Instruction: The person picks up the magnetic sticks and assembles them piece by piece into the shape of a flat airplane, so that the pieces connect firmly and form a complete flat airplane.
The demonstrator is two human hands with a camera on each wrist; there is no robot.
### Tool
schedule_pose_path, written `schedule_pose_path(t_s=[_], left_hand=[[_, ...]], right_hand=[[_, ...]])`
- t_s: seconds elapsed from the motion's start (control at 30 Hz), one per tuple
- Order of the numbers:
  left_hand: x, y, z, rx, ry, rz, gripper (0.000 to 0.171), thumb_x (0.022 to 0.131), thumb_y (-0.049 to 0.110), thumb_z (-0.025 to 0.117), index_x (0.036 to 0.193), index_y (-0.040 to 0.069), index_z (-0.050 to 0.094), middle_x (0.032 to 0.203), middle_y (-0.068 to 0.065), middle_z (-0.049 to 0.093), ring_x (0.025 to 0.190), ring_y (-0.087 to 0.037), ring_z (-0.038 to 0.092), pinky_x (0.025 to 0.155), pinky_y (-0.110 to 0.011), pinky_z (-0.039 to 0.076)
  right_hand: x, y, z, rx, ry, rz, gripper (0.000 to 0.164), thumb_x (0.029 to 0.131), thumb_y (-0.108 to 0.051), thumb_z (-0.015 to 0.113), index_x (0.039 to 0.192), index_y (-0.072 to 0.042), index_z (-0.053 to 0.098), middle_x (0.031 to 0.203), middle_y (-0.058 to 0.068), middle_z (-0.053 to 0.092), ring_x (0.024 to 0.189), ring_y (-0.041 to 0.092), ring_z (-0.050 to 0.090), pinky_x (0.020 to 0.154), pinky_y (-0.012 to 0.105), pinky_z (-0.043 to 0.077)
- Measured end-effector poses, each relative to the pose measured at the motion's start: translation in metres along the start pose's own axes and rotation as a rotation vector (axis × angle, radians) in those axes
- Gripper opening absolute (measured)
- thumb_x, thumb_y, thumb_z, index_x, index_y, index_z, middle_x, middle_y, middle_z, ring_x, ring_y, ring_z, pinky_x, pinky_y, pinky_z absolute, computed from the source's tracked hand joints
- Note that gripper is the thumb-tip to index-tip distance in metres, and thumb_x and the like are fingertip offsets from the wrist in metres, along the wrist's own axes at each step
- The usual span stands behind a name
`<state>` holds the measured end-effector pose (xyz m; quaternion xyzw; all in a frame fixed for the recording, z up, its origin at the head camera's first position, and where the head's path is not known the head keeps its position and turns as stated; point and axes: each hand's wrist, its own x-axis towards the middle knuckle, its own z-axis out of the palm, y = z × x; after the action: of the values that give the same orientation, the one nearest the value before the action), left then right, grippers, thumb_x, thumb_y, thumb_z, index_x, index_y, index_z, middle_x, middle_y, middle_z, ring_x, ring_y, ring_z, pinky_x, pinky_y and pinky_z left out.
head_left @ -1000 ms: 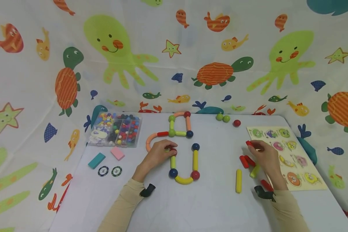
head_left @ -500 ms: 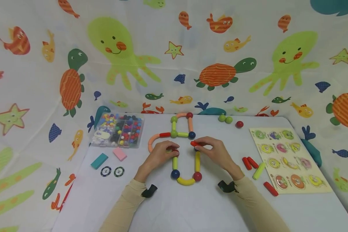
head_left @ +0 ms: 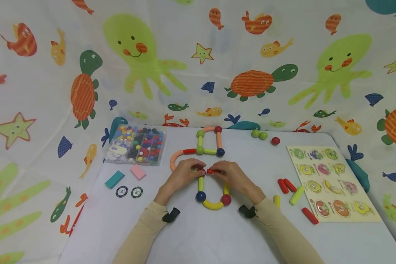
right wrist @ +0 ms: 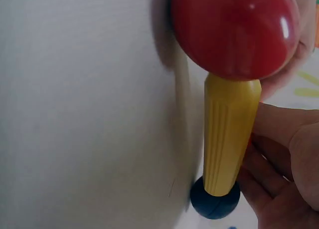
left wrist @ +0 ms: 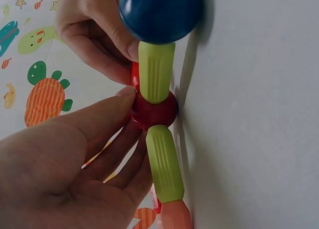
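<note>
Tight work here: the left hand (head_left: 184,173) pinches a red ball (left wrist: 155,113), while the right hand (head_left: 235,176) grips a short red stick (head_left: 210,171) between the two, its end right beside that ball. Touching? Too close to call. The ball probably wants a firm hold, or the green stick (left wrist: 164,161) joined to it could slip off. Best to keep the red stick level, offered end-on to the ball's middle, fingertips back from the tip. And mind that yellow stick (right wrist: 228,134) beside the right hand; a knock might break the loop.

All this on a white table (head_left: 198,234): bead box (head_left: 162,147) far left, picture board (head_left: 331,177) out right, loose red sticks (head_left: 283,186) near it. Behind hangs a pale cloth (head_left: 175,36) printed with octopuses, turtles and fish.
</note>
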<state>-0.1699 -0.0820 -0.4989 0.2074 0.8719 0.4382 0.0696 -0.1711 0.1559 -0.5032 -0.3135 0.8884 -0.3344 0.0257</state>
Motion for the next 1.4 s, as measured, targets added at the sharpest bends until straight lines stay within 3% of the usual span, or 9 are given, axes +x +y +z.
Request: schedule_pose_path(t_s=[0.27,0.43,0.53,0.63,0.7,0.77,0.87,0.97,1.4], left_hand=[[0.001,0.001,0.002,0.019,0.005,-0.002,0.028,0.092,0.016,0.076,0.119,0.012,0.073,0.11,-0.002,0.074,0.104,-0.015,0.068,0.098,-0.037,0.054],[0.002,-0.001,0.004,0.016,-0.015,0.024,0.029,0.091,0.017,0.077,0.12,0.011,0.073,0.112,-0.002,0.073,0.103,-0.015,0.066,0.096,-0.037,0.054],[0.003,-0.002,0.008,0.031,-0.028,0.032,0.03,0.091,0.018,0.077,0.12,0.011,0.073,0.113,-0.002,0.073,0.102,-0.015,0.064,0.093,-0.037,0.053],[0.002,0.0,0.011,0.042,-0.037,0.014,0.031,0.091,0.02,0.077,0.121,0.012,0.073,0.115,-0.001,0.072,0.102,-0.016,0.062,0.092,-0.036,0.052],[0.002,0.002,0.012,0.05,-0.041,-0.001,0.031,0.091,0.021,0.077,0.121,0.012,0.073,0.115,-0.002,0.071,0.102,-0.016,0.06,0.092,-0.036,0.051],[0.002,0.003,0.013,0.068,-0.043,-0.011,0.032,0.092,0.022,0.077,0.122,0.012,0.072,0.116,-0.002,0.07,0.103,-0.016,0.06,0.092,-0.035,0.051],[0.003,0.003,0.014,0.1,-0.043,-0.012,0.032,0.092,0.022,0.077,0.122,0.011,0.072,0.115,-0.002,0.07,0.102,-0.015,0.059,0.091,-0.033,0.052],[0.004,0.001,0.017,0.123,-0.043,-0.003,0.031,0.092,0.023,0.076,0.12,0.011,0.073,0.111,-0.002,0.07,0.099,-0.014,0.06,0.088,-0.031,0.053],[0.007,-0.002,0.018,0.148,-0.033,-0.002,0.026,0.093,0.025,0.076,0.115,0.013,0.075,0.105,0.0,0.069,0.094,-0.011,0.059,0.084,-0.027,0.053]], right_hand=[[0.0,0.0,0.005,-0.004,-0.009,-0.02,0.027,0.089,-0.01,0.078,0.116,-0.015,0.076,0.107,-0.005,0.076,0.101,0.011,0.068,0.095,0.035,0.057],[-0.002,0.001,0.004,0.01,0.024,0.01,0.027,0.09,-0.014,0.077,0.117,-0.016,0.075,0.108,-0.006,0.075,0.099,0.01,0.067,0.093,0.035,0.058],[-0.004,0.004,-0.003,0.035,0.106,0.052,0.026,0.093,-0.019,0.075,0.118,-0.014,0.074,0.111,-0.005,0.074,0.103,0.012,0.067,0.095,0.038,0.057],[-0.005,0.007,-0.014,0.059,0.248,0.129,0.024,0.096,-0.023,0.071,0.118,-0.013,0.074,0.113,-0.002,0.074,0.108,0.016,0.068,0.098,0.043,0.055],[-0.006,0.009,-0.021,0.072,0.335,0.202,0.024,0.098,-0.024,0.07,0.118,-0.013,0.073,0.113,0.001,0.073,0.108,0.02,0.067,0.098,0.045,0.055],[-0.007,0.011,-0.025,0.086,0.367,0.287,0.025,0.099,-0.026,0.068,0.119,-0.012,0.072,0.113,0.004,0.073,0.106,0.022,0.067,0.096,0.046,0.056],[-0.009,0.014,-0.025,0.098,0.307,0.407,0.029,0.1,-0.029,0.066,0.121,-0.011,0.072,0.113,0.007,0.073,0.103,0.024,0.067,0.091,0.044,0.057],[-0.013,0.018,-0.02,0.102,0.206,0.467,0.031,0.1,-0.033,0.065,0.121,-0.011,0.073,0.114,0.007,0.074,0.102,0.023,0.068,0.088,0.04,0.058],[-0.02,0.008,-0.009,0.135,0.156,0.463,0.031,0.099,-0.033,0.067,0.122,-0.013,0.072,0.117,0.005,0.074,0.103,0.023,0.069,0.09,0.04,0.058]])
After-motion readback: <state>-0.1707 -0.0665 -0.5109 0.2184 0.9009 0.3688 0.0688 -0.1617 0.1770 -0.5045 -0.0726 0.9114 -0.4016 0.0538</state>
